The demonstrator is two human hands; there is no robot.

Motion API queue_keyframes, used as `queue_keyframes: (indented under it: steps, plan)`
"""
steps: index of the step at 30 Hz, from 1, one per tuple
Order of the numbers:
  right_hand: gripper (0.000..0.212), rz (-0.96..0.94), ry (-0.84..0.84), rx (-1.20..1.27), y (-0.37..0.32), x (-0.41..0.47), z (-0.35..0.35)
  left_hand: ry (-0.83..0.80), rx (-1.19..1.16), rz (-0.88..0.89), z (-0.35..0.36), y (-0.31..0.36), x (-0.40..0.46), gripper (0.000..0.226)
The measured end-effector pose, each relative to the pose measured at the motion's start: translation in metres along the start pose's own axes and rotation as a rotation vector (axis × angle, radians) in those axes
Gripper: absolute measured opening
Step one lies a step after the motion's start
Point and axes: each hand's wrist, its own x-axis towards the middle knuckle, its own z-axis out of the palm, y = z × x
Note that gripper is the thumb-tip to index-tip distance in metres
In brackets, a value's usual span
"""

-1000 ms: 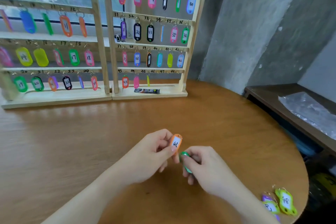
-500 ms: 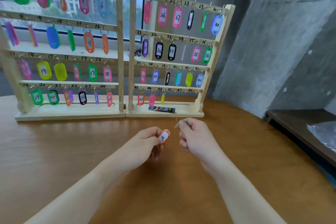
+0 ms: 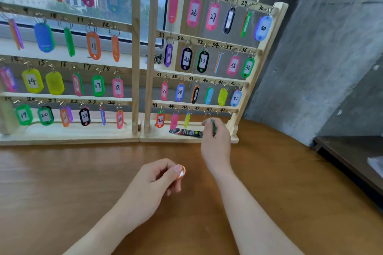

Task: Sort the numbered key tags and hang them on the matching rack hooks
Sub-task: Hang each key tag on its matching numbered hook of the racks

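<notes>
The right rack has rails handwritten 25 to 48. At its four o'clock end, hooks 46–48 hang bare. Tag 43 hangs under its number.

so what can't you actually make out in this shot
- Green tag, head view: held edge-on in the right hand, so its number is unreadable.
- Orange tag, head view: the left hand fingers cover its number.
- Left rack, head view: top row and left column cut off by the frame edges.
- Tag on hook 34: edge-on, number hidden.
</notes>
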Motion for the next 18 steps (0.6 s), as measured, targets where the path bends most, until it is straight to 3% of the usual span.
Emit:
queue_keyframes:
  steps: [6,18]
  plan:
    - [0.026,-0.037,0.062,0.05,0.016,0.013,0.01,-0.029,0.005,0.001,0.0,-0.005,0.007,0.023]
    - [0.032,-0.057,0.011,0.006,0.024,0.034,0.014,0.005,0.074,0.029,0.006,-0.011,0.005,0.023]
